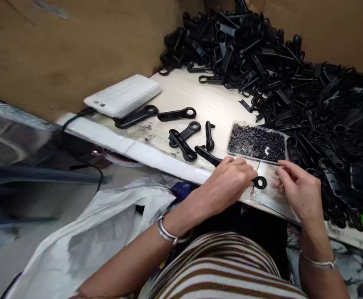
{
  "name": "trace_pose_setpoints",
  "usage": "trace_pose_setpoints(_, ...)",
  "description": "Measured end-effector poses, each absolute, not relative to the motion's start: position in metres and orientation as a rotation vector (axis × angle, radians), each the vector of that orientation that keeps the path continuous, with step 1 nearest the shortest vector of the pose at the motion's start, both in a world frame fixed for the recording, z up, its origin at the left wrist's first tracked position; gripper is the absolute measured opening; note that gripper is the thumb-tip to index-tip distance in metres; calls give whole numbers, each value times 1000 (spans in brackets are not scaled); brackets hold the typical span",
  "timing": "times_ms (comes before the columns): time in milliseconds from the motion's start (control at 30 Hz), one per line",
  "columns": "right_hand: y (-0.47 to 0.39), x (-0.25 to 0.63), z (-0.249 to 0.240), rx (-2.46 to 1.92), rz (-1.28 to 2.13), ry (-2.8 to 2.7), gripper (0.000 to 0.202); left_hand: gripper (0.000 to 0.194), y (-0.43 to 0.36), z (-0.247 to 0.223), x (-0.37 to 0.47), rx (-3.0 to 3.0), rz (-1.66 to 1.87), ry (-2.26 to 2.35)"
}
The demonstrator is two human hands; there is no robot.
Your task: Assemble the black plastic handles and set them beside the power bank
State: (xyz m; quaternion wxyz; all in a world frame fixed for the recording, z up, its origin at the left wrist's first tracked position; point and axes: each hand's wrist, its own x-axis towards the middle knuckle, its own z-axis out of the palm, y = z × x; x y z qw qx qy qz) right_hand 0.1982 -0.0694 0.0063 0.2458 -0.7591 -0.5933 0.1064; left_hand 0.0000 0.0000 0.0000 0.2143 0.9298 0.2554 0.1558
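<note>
My left hand (231,178) is closed over a black plastic handle piece, whose ring end (264,182) sticks out past the fingers just above the table's front edge. The rest of that piece is hidden under the hand. To its right, my right hand (304,191) is at the near right corner of a clear plastic tray (258,158). Its thumb and index finger are drawn together; whatever lies between them is too small to make out. Tiny black parts (246,139) fill the tray, with a pale bare patch near its right side.
A large heap of black plastic handle pieces (262,70) covers the back and right of the white table (175,89). Several loose pieces (181,143) lie left of the tray. A white box-shaped device (123,95) with a cable stands farther left. Cardboard walls (90,45) rise behind.
</note>
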Motion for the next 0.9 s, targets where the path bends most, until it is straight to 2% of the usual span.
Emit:
trace_pose_setpoints(133,-29,197,25,-2266,0,-1934,23,20,24,15,-2,2672,408,885)
trace_pose_setpoints(233,-4,195,28,-2458,-64,-2097,25,24,46,22,0,2770,342,1010)
trace_pose_setpoints(567,16,196,24,-2515,-3,-2315,26,26,74,20,22,2821,9,960)
trace_pose_setpoints(900,16,197,26,-2511,141,-2190,18,28,78,2,21,2828,218,878)
